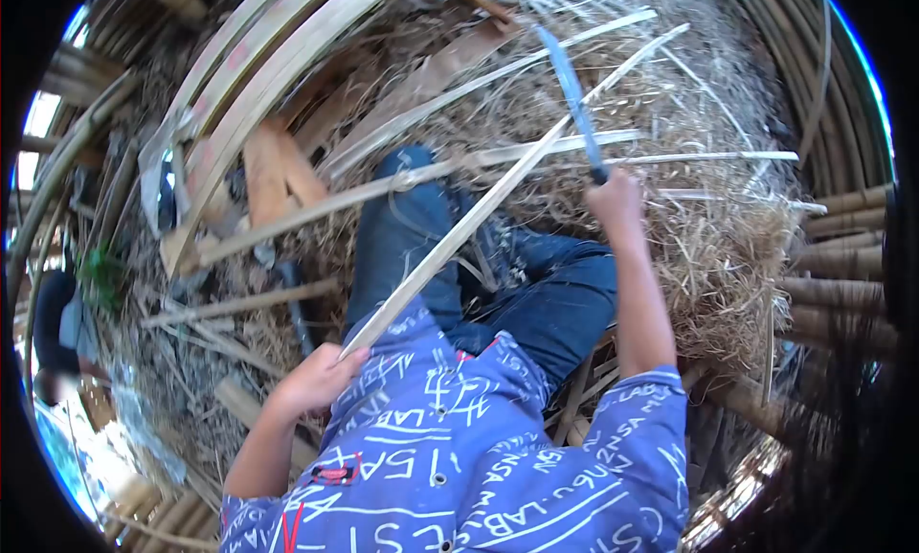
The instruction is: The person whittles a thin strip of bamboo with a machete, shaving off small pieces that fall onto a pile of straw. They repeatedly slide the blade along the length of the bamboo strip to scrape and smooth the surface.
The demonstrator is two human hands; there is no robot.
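My left hand is closed around the near end of a long pale bamboo strip, low by my left side. From there the strip slants up and away to the right across my lap. In my right hand is the dark handle of a long-bladed knife, held out beyond my right knee. Its blade points forward and slightly left, and overlaps the strip's far part in this view. Fine bamboo shavings lie heaped around the right hand.
More split strips lie across the ground and by my legs. Wide curved bamboo slats rise at the upper left, beside wooden blocks. Stacked poles line the right side. A partly seen person is at the far left.
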